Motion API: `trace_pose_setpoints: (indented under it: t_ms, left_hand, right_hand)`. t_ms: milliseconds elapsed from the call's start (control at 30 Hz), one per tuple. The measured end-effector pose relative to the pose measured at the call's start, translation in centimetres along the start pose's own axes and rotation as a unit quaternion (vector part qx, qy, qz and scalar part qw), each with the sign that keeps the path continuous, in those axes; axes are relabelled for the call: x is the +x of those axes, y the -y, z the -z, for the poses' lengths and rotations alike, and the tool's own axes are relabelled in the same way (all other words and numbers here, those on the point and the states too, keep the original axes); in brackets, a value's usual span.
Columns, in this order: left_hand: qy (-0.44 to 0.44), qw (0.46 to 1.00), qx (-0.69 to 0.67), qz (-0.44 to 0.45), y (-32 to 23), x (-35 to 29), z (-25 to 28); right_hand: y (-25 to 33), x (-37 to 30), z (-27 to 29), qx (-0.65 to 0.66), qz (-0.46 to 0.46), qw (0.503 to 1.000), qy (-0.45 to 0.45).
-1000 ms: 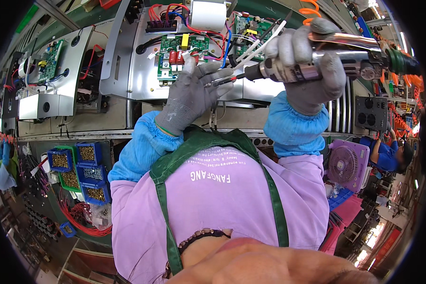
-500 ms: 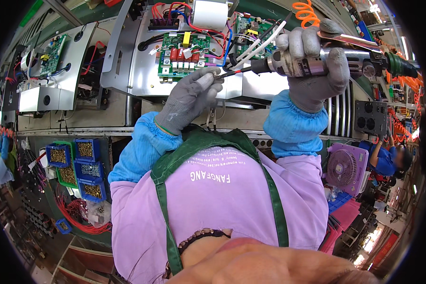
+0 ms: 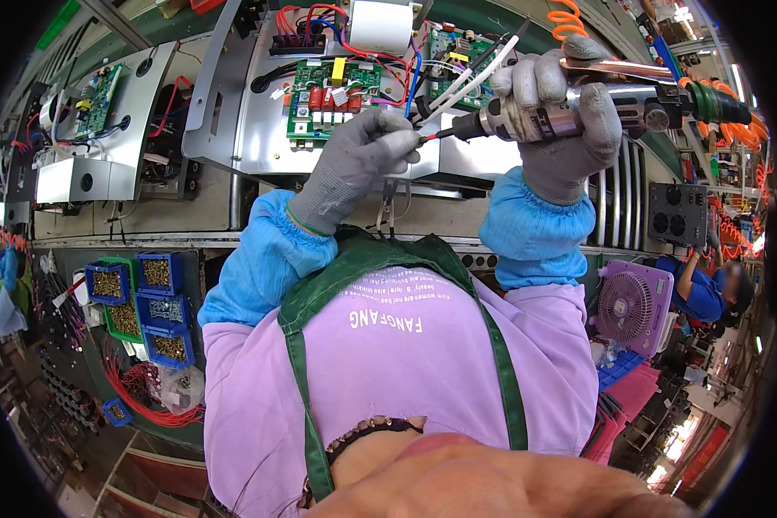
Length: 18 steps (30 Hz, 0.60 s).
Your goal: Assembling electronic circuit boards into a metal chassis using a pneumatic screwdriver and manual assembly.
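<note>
In a grey glove, my right hand (image 3: pixel 570 160) is wrapped round a metal air screwdriver (image 3: pixel 540 119), held level with its bit pointing left. My left hand (image 3: pixel 354 168), also gloved, is pinched at the tip of the dark and red bit (image 3: pixel 440 134). Whatever small thing sits between those fingertips is hidden. Just behind my left hand lies an open metal housing (image 3: pixel 263 129) with a green circuit board (image 3: pixel 302 104) carrying red and yellow parts. White cables (image 3: pixel 479 78) rise between the board and the screwdriver.
Blue bins (image 3: pixel 162 311) of small brass-coloured and silvery fasteners stand at the left, near red wires (image 3: pixel 147 406). A second opened housing (image 3: pixel 69 177) lies farther left. On the right are a purple fan (image 3: pixel 626 306), orange coiled hoses (image 3: pixel 568 19) and another person (image 3: pixel 704 293).
The screwdriver and my right hand have shifted slightly left. My left hand has moved a little right and up, its fingertips still meeting the bit's tip.
</note>
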State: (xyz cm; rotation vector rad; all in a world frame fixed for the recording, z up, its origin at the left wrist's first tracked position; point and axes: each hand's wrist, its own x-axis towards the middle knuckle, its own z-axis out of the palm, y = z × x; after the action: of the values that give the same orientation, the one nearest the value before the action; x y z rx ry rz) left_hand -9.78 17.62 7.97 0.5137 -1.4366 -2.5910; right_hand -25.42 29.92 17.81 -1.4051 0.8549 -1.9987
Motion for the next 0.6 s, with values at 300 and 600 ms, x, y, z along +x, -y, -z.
trace_pose_setpoints:
  t_ms: [300, 600]
  left_hand:
    - [0.021, 0.987, -0.154, -0.036, 0.5, 0.3, 0.5]
    - [0.011, 0.987, -0.160, -0.019, 0.4, 0.4, -0.2]
  right_hand:
    - [2.8, -0.1, 1.4, 0.022, 0.062, 0.995, -0.071]
    - [2.8, -0.8, 1.3, 0.080, 0.017, 0.991, -0.110]
